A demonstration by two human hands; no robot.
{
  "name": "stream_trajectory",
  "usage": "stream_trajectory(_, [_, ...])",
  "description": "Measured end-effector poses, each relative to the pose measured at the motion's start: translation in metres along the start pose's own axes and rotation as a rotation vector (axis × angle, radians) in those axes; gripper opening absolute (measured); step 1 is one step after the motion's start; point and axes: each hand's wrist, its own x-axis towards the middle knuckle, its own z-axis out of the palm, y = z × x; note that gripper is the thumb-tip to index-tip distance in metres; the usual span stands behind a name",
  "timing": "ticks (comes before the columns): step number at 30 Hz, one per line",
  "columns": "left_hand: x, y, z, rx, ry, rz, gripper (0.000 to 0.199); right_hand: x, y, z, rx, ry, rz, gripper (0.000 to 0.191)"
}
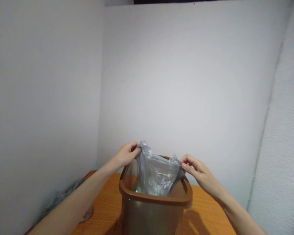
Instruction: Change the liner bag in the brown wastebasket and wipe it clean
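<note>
A thin, see-through grey plastic bag [159, 178] hangs between my two hands, its lower part down inside a brown trash bin [156, 215]. My left hand [127, 154] pinches the bag's upper left corner, a little above the bin's rim. At the upper right corner, my right hand [194, 168] grips the bag between thumb and fingers, close over the right side of the rim. The bag's top edge is stretched between them. Its bottom is hidden by the bin's front wall.
The bin stands on an orange-brown wooden table [104, 202]. Another crumpled grey plastic bag [56, 197] lies at the table's left, partly behind my left forearm. White walls [176, 81] close in the table at the back and sides.
</note>
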Motion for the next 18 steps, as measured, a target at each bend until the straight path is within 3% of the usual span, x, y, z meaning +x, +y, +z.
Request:
stream_trajectory(5, [-0.006, -0.002, 0.002, -0.035, 0.055, -0.038, 0.016, -0.008, -0.011, 0.01, -0.284, -0.054, -0.018, 0.017])
stream_trajectory(9, [-0.006, -0.009, -0.013, -0.015, 0.181, -0.083, 0.014, -0.011, -0.018, 0.009, -0.437, -0.036, -0.095, 0.008])
stream_trajectory(13, [-0.011, -0.013, -0.039, -0.028, 0.327, -0.077, 0.021, -0.017, -0.024, -0.005, -0.353, -0.011, -0.107, 0.011])
stream_trajectory(16, [-0.019, 0.004, -0.048, -0.043, 0.431, -0.002, 0.022, -0.021, -0.033, -0.015, -0.197, 0.003, -0.108, 0.01])
stream_trajectory(18, [-0.024, 0.024, -0.046, -0.012, 0.369, 0.076, 0.018, -0.02, -0.038, -0.016, -0.133, 0.025, -0.084, 0.013])
